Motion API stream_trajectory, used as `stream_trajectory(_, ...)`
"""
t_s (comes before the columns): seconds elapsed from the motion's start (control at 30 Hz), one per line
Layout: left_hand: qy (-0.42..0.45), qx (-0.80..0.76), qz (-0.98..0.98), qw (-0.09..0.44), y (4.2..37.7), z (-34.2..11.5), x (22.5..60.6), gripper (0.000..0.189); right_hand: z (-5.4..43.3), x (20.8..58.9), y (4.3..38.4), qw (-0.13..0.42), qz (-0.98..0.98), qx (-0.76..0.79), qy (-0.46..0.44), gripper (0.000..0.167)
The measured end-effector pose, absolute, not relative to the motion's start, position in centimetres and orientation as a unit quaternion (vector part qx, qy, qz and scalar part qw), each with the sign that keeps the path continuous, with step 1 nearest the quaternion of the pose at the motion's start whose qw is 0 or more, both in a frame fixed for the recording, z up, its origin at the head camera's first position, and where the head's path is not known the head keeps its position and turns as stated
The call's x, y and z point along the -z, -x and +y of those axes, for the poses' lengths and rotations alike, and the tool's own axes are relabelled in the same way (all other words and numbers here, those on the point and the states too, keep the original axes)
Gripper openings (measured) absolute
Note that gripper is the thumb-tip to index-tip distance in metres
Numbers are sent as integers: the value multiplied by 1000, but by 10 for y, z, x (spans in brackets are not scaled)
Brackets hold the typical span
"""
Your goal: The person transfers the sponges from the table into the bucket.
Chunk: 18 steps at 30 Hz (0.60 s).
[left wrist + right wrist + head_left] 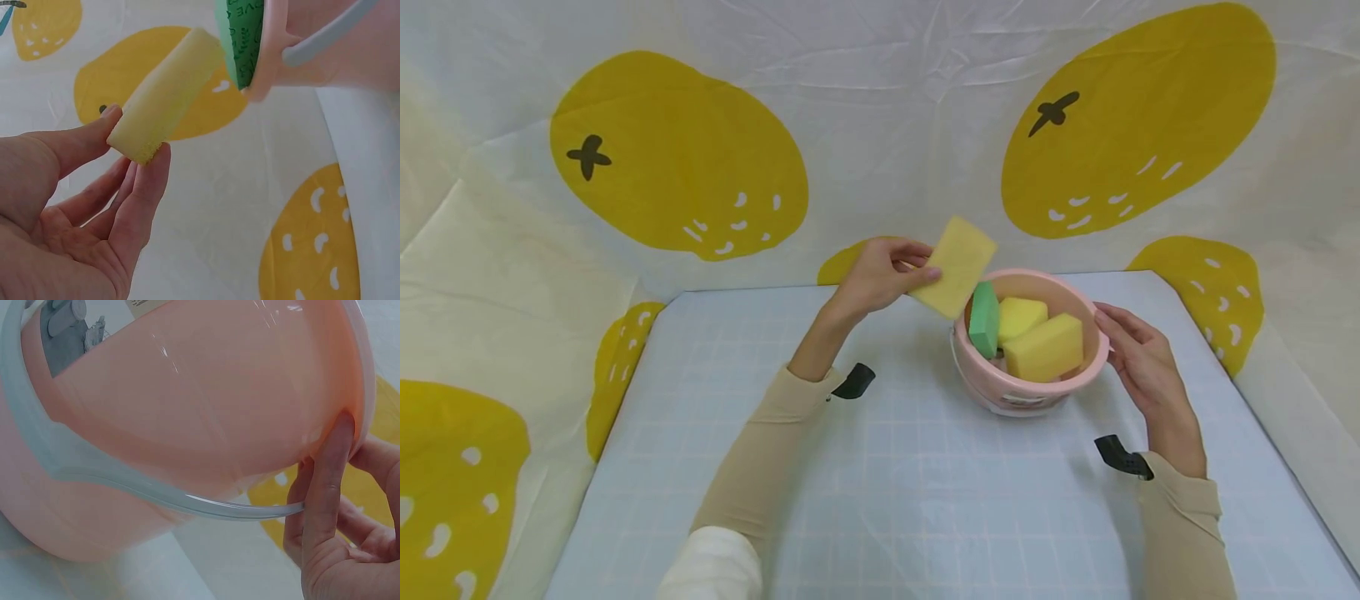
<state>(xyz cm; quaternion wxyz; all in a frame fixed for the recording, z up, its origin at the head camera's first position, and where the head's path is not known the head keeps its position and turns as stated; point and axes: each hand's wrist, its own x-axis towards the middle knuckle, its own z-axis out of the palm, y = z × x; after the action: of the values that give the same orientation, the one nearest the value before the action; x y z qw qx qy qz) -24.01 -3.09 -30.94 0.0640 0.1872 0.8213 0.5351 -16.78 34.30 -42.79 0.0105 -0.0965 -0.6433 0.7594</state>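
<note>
My left hand (pixel 880 275) pinches a flat yellow sponge (pixel 958 265) between thumb and fingers, just left of a pink bucket (pixel 973 367) and at about rim height. The left wrist view shows that sponge (pixel 169 94) edge-on, its far end close to the bucket's rim. At the bucket's right side my right hand (pixel 1146 358) grips the rim, with fingers against the outer wall in the right wrist view. Inside the bucket sit a green sponge (pixel 983 321) with raised lettering, a small yellow sponge (pixel 1021 317) and a larger yellow sponge (pixel 1045 348).
A pale blue handle (pixel 156 494) hangs down along the bucket's side, and a picture label (pixel 69 331) is on its wall. The bucket stands toward the back right of a light blue checked table (pixel 887 483). Behind it rises a white cloth (pixel 895 150) printed with yellow fruit.
</note>
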Motion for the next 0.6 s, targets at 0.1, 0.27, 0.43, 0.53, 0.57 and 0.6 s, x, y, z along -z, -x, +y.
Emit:
stream_trajectory(0.1,-198,-518,830,57,240,-23,305,38,343,428,168,10,-644,-758,97,53)
stream_trajectory(0.27,-215,-501,837,49,240,-11,296,36,342,427,168,9,-642,-761,95,53)
stream_trajectory(0.43,-231,-482,844,47,238,6,287,35,341,426,168,6,-648,-754,102,56)
stream_trajectory(0.53,-249,-463,850,37,236,17,285,34,341,425,168,5,-653,-750,105,58)
stream_trajectory(0.57,-255,-455,853,32,235,21,285,34,340,425,169,5,-653,-750,105,58)
stream_trajectory(0.6,-259,-447,856,26,235,24,285,34,340,425,169,5,-653,-750,105,58)
